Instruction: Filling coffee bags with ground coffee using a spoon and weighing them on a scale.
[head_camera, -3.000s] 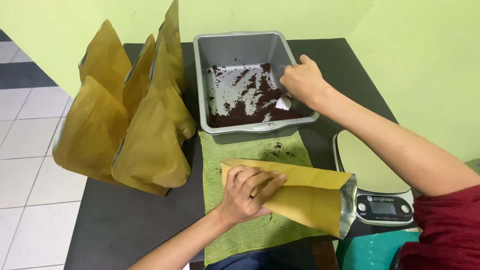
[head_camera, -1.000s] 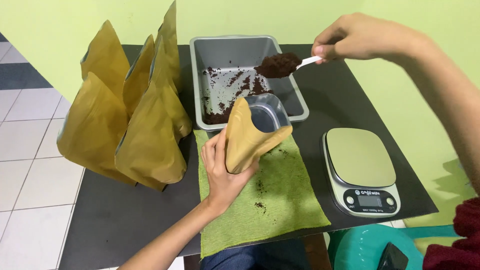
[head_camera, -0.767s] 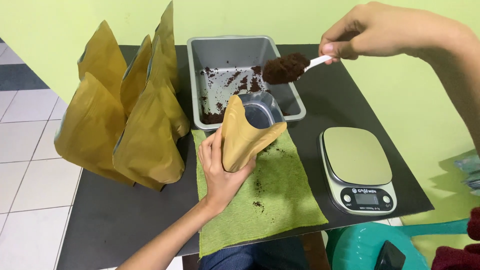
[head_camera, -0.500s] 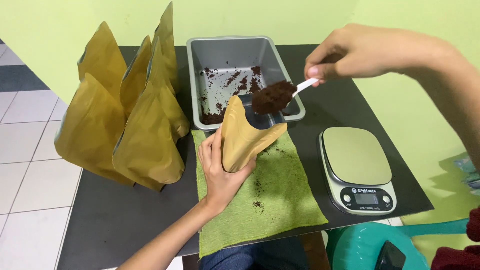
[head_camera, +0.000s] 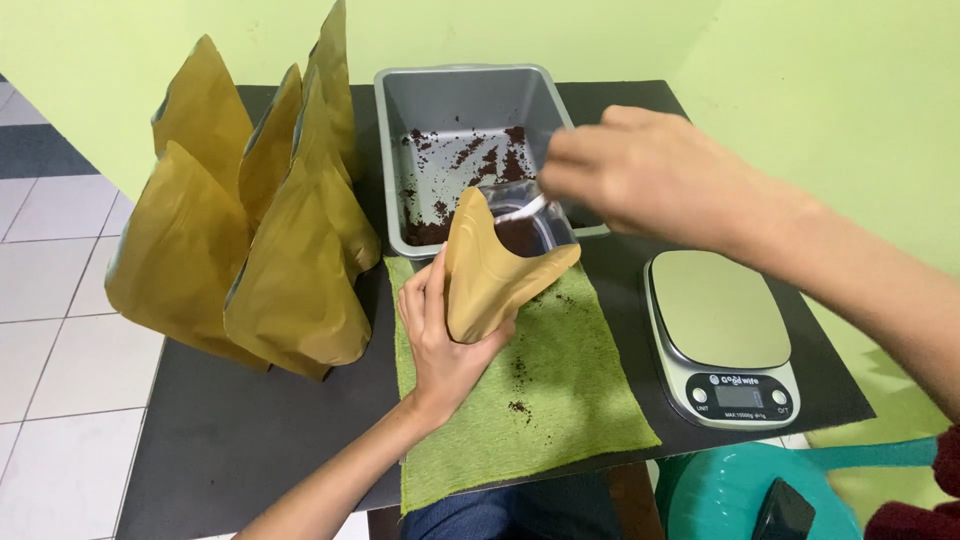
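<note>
L hand (head_camera: 440, 335) wrapped round pouch (head_camera: 490, 275), upright on cloth (head_camera: 560, 400) nr table front | R hand (head_camera: 640, 175) pinched spoon (head_camera: 522, 210) in mouth | tip slow, keep mouth wide.

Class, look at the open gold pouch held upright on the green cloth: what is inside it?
Inside the open gold foil pouch, dark brown grounds and the white plastic spoon show near its mouth. The pouch wall hides how full it is.

Home packing corner: scale (head_camera: 722, 330), filled pouches (head_camera: 250, 230), tiled floor (head_camera: 50, 300).
</note>
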